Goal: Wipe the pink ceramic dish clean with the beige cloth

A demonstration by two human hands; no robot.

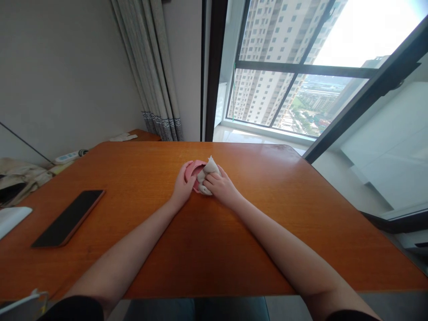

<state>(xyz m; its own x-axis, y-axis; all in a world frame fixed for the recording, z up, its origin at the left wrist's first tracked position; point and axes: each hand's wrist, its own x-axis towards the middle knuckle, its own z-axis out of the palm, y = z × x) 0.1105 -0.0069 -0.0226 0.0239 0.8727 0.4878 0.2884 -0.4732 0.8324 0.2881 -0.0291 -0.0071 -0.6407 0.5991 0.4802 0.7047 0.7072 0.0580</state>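
In front of me, over the middle of the wooden table (207,240), both hands meet at a small pink object (194,169) that looks like a pouch or bowl; its exact kind is unclear. My left hand (183,183) is closed round its left side, with the thumb toward me. A crumpled whitish cloth or tissue (210,167) is bunched in my right hand (221,186), whose fingers press it against the pink object's right side. The cloth covers part of the pink thing, and its lower end hangs near the tabletop.
A dark phone-like slab (70,218) lies on the table at left, beside a white object (13,219) at the edge. Behind it are a power strip (68,157) and piled fabric (23,174). Curtain (150,67) and window frame (267,67) stand beyond the table.
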